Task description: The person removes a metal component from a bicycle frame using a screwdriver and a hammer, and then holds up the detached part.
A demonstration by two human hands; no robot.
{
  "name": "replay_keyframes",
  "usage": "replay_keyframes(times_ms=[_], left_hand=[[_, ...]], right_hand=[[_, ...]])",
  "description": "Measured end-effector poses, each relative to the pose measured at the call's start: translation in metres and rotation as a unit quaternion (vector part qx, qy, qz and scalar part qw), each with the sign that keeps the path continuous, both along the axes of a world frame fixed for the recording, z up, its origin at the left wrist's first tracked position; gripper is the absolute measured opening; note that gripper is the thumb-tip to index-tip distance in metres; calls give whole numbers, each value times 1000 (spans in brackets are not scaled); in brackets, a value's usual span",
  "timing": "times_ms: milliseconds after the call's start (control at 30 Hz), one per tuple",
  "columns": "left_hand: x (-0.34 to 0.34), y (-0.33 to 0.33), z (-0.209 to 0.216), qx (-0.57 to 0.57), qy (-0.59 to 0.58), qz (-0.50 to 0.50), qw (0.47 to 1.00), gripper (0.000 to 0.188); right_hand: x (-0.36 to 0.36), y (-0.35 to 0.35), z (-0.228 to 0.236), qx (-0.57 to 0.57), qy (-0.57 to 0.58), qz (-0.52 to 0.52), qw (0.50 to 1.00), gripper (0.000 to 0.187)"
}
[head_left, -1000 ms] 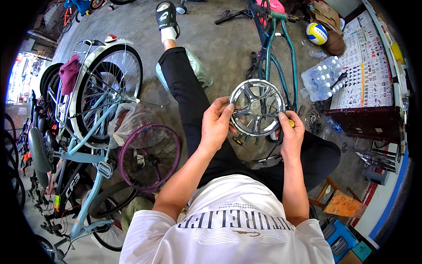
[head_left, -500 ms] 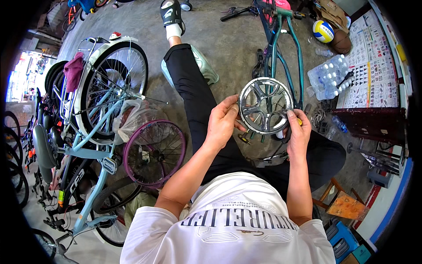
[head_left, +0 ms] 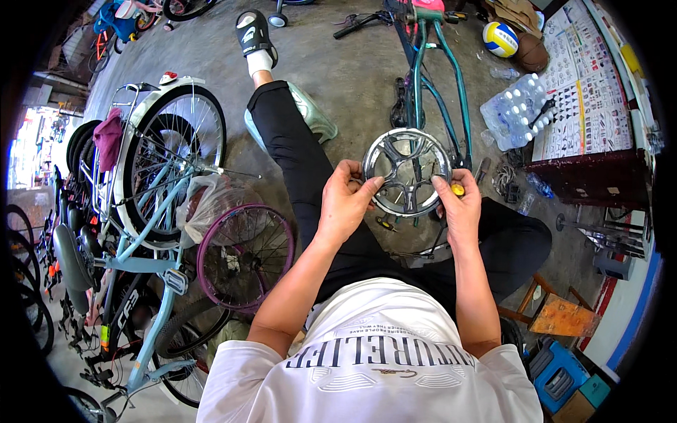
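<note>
A round silver bicycle chainring (head_left: 407, 199) with dark spider arms is held up in front of me, its face toward me. My left hand (head_left: 345, 201) grips its left edge, the thumb lying on the face. My right hand (head_left: 460, 206) pinches the right edge with the thumb on top. A yellow rounded end (head_left: 458, 189) of something, perhaps a tool handle, shows among the right fingers; the rest of it is mostly hidden. Behind the ring, a teal bicycle frame (head_left: 417, 77) extends away from me on the floor.
To the left stands a light blue bicycle (head_left: 146, 225) beside a purple wheel rim (head_left: 202, 248). At right are a pack of plastic bottles (head_left: 511, 116), a volleyball (head_left: 500, 40), a basketball (head_left: 532, 53), a wooden stool (head_left: 564, 319) and a blue case (head_left: 557, 377). A small yellow-and-black tool (head_left: 386, 223) lies below the ring.
The chainring has turned between my hands, its arms now at another angle. My left thumb has come onto its face. The view has shifted slightly.
</note>
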State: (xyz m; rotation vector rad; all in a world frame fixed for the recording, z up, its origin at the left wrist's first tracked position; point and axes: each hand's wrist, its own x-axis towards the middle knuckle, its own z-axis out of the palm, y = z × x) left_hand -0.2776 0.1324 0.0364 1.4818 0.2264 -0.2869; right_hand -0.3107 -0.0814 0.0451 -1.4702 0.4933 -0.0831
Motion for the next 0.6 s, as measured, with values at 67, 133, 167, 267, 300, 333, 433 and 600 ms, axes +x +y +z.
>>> replay_keyframes(times_ms=[67, 133, 167, 267, 300, 333, 433, 600], left_hand=[[-1, -1, -3, 33, -11, 2, 999, 28], [-2, -1, -6, 79, -28, -2, 996, 28], [-4, 0, -7, 109, -40, -7, 993, 28], [-7, -1, -8, 177, -60, -6, 982, 28], [-7, -2, -8, 196, -64, -3, 978, 28], [-6, -1, -8, 165, -59, -1, 984, 28], [-2, 2, -5, 93, -43, 3, 995, 27], [-1, 1, 5, 120, -37, -7, 992, 30]], right_hand=[[-1, 1, -5, -1, -4, 5, 1000, 24], [-2, 0, -11, -36, -20, 7, 999, 25], [-2, -1, -15, -66, -32, 7, 997, 25], [-2, -3, -23, -102, -46, 6, 994, 26], [-2, -3, -25, -105, -47, 6, 993, 26], [-1, -1, -19, -76, -32, 5, 997, 26], [1, 3, 4, -21, 1, 9, 1000, 28], [2, -1, -10, -109, -29, 10, 994, 32]])
